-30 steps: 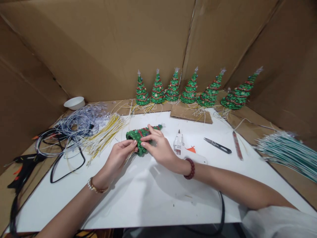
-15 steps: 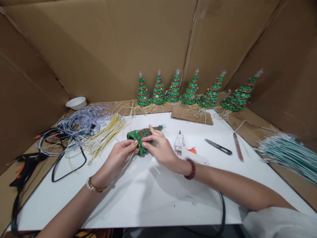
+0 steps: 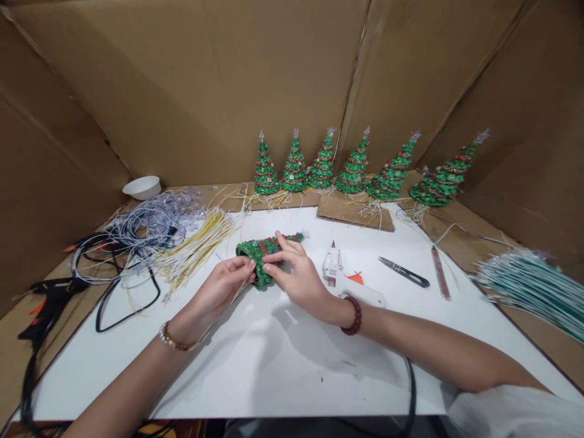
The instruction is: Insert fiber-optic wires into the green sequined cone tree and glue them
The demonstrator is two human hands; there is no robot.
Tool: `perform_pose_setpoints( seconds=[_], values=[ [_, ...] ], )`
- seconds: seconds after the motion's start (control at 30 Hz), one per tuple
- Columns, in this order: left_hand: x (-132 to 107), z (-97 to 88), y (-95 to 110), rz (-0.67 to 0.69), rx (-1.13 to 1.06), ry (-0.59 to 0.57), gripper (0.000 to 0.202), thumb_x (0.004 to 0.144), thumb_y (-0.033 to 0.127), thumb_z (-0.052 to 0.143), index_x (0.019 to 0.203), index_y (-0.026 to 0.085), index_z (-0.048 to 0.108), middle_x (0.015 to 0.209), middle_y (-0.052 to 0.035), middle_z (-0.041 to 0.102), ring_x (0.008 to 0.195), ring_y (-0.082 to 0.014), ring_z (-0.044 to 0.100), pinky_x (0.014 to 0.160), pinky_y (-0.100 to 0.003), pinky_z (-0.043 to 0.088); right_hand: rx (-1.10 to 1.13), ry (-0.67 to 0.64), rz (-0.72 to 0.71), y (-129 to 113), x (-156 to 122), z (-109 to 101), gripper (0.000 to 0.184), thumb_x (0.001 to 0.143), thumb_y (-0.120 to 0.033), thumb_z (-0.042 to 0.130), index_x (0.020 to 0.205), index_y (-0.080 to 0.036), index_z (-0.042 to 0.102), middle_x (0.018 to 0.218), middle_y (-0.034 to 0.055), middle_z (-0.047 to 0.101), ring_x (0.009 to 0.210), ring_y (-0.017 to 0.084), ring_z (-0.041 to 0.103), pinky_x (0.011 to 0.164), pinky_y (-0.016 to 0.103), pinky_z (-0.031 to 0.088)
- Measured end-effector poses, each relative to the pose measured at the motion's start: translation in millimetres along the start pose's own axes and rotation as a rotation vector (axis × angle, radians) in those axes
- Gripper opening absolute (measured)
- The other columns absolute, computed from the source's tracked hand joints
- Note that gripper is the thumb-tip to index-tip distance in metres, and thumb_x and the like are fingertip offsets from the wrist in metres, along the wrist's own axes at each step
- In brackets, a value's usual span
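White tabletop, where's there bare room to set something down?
Widest: the front of the white tabletop, between the forearms, nearer than the held tree; a few scraps lie there. Smaller: the gap among the cardboard piece, white glue gun and black snips. Crowded: left side, with bundled wires and tangled wires; back, with six trees.

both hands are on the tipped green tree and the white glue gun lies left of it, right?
Wrong side: the head view shows the white glue gun lying right of the green tree. The left hand and right hand are on the tipped tree.
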State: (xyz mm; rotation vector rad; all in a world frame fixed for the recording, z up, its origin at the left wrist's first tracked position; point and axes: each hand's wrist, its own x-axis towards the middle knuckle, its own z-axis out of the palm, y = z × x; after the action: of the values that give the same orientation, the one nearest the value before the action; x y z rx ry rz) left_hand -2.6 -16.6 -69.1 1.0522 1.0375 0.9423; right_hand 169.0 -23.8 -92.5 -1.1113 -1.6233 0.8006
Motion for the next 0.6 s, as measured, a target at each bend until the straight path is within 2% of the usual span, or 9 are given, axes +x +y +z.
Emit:
perform_pose_setpoints(
  seconds=[0.23,0.4,0.6],
  values=[
    [-0.9,2.6,1.3,-0.078,-0.035,-0.017,0.024,0.068,0.035,0.079,0.070,0.013,0.069,0.065,-0.0016,0.061,0.061,-0.0107,0.051,0.062,-0.022,0.041,-0.001,-0.019,0.023,-1.6,3.0,-1.7,0.012,0.082,-0.023,0.064,0.090,-0.023,0.072,0.144,0.0071,0.043,0.135,0.022,0.035,0.112,0.047,0.027],
    [-2.3,7.1,3.7,0.007,0.039,0.022,0.027,0.068,0.038,0.078,0.065,0.013,0.068,0.061,-0.0013,0.059,0.062,-0.0111,0.050,0.062,-0.022,0.039,-0.019,-0.002,-0.002,-0.8,2.2,-1.9,0.012,0.083,-0.024,0.063,0.091,-0.024,0.072,0.145,0.0065,0.041,0.136,0.022,0.034,0.112,0.047,0.026],
    [-2.4,6.4,3.8,0.013,0.088,0.052,0.027,0.067,0.039,0.077,0.066,0.013,0.069,0.062,-0.0016,0.059,0.063,-0.0124,0.050,0.062,-0.024,0.038,-0.033,-0.001,-0.023,1.3,1.4,-0.8,0.013,0.083,-0.025,0.063,0.092,-0.022,0.071,0.146,0.0076,0.039,0.135,0.022,0.035,0.112,0.046,0.026]
  ],
)
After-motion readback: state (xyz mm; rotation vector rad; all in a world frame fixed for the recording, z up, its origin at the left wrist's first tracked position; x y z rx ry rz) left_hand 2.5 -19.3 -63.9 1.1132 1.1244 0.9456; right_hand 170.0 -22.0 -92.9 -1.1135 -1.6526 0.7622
